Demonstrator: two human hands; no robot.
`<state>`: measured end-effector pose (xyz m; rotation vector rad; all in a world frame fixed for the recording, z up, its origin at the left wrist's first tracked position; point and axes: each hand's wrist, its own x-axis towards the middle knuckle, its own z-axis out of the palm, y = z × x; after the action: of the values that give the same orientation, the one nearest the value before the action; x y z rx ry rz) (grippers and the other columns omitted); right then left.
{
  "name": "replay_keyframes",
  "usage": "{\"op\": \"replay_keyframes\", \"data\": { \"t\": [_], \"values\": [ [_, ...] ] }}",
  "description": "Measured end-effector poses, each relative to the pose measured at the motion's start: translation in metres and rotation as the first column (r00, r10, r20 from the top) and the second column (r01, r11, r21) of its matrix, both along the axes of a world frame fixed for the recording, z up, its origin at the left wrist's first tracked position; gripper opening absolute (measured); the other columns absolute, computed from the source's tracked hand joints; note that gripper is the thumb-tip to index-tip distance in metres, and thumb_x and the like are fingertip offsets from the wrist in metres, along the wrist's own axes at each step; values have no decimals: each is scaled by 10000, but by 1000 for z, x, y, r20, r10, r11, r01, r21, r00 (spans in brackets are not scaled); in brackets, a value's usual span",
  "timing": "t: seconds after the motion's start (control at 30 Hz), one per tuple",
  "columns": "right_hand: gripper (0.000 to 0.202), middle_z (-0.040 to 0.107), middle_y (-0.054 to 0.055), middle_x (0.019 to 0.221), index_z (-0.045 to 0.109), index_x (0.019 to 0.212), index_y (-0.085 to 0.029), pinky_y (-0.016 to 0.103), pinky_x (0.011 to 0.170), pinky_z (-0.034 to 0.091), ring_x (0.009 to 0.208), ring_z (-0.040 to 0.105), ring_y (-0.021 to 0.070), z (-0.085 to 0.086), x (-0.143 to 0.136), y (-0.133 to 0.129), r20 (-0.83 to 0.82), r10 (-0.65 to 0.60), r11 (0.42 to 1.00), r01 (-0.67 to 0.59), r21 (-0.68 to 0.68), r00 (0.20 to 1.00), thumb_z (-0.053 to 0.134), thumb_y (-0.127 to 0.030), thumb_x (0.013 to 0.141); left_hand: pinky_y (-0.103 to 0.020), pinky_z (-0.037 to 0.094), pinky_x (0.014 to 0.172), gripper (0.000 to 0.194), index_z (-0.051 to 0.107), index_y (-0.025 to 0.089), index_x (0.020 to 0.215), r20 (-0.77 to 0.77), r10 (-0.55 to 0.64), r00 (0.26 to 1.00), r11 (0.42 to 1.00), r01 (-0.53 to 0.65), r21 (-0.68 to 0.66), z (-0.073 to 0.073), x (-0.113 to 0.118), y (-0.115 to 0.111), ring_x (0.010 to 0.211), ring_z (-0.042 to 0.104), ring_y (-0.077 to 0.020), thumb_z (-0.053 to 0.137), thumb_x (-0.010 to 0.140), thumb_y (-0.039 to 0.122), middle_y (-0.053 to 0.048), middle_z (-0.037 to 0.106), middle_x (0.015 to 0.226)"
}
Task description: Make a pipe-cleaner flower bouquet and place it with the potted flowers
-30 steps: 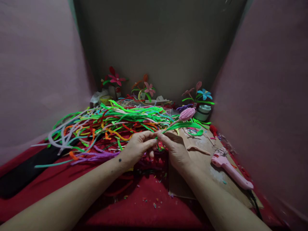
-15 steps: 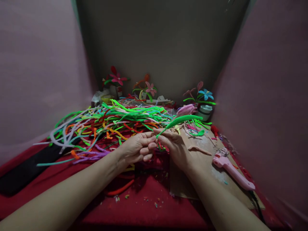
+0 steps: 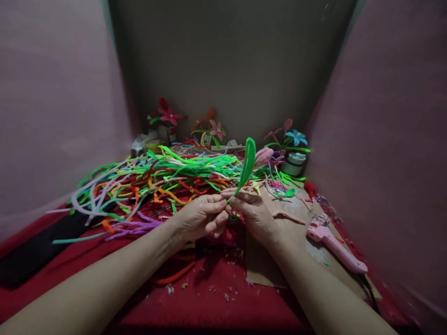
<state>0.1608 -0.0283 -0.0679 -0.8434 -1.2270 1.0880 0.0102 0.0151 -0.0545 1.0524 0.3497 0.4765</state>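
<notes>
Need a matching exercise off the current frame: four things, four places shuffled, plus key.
Things
1. Green leaf
2. Glue gun
3. Blue flower
4. Purple pipe cleaners

Places
A. Lying at the right, on the cardboard
B. At the front of the colourful heap, toward the left
C. Up in the middle, its stem at the fingertips of the left hand and right hand
D. At the back right, above the pale jar in the picture

Pairs
1-C
2-A
3-D
4-B
</notes>
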Motion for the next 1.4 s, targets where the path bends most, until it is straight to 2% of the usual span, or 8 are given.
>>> {"op": "replay_keyframes", "data": {
  "t": [0.07,0.17,0.3,0.47,0.6,0.93,1.17,1.4],
  "values": [
    [181,675,3,820,735,880,-233,310,770,424,774,590,158,1,-1,0,-13,-75,997,75,-3,997,660,-312,735,-205,439,428,245,582,125,770,-98,113,989,978,-93,187,5,0,3,366,481,-71,547,825,361,23,541,516],
    [161,680,5,802,732,842,-215,319,805,415,824,597,175,5,-4,-2,-19,-136,991,136,-18,990,649,-314,746,-221,463,549,262,602,119,795,-159,393,906,838,-281,467,17,-2,7,540,589,-112,571,802,379,-18,618,660],
    [138,682,-1,774,731,820,-219,316,813,412,824,585,173,13,-12,-9,-30,-12,999,11,-41,999,640,-297,752,-209,437,606,229,607,144,865,-110,520,847,735,-378,562,29,-7,6,647,561,-109,618,763,348,-1,610,730],
    [149,585,-33,654,693,722,-182,252,638,376,640,479,114,9,-18,-13,4,22,990,-21,-142,1000,663,-328,720,-192,383,601,202,575,154,774,-118,439,891,803,-330,496,26,-5,-4,643,492,-86,709,649,239,37,543,709],
    [181,552,-31,665,656,665,-165,248,650,377,664,469,113,4,-20,-12,65,-24,990,33,-138,998,717,-335,649,-197,335,550,250,518,155,692,-178,416,892,842,-303,447,26,-2,-11,579,440,-77,736,608,242,57,491,629],
    [171,514,-23,642,706,674,-185,291,716,371,699,467,130,11,-23,-14,114,65,995,-55,-89,991,657,-345,710,-219,336,596,149,577,132,599,-158,501,851,745,-331,579,36,-3,-18,622,425,-96,636,695,230,33,490,609],
    [282,424,-45,560,599,568,-150,246,534,270,542,328,73,15,-23,-19,135,138,969,-105,-225,981,656,-388,708,-219,347,576,179,580,129,592,-169,325,931,870,-223,440,30,-8,-9,582,447,-90,629,721,244,18,506,611],
    [240,417,-59,528,574,646,-160,241,466,216,460,310,59,8,-14,-15,17,310,911,-292,-292,951,635,-377,728,-226,403,593,167,652,104,605,-130,206,970,966,-181,187,26,-12,-1,609,542,-132,682,674,254,-36,568,599]
  ]
}}
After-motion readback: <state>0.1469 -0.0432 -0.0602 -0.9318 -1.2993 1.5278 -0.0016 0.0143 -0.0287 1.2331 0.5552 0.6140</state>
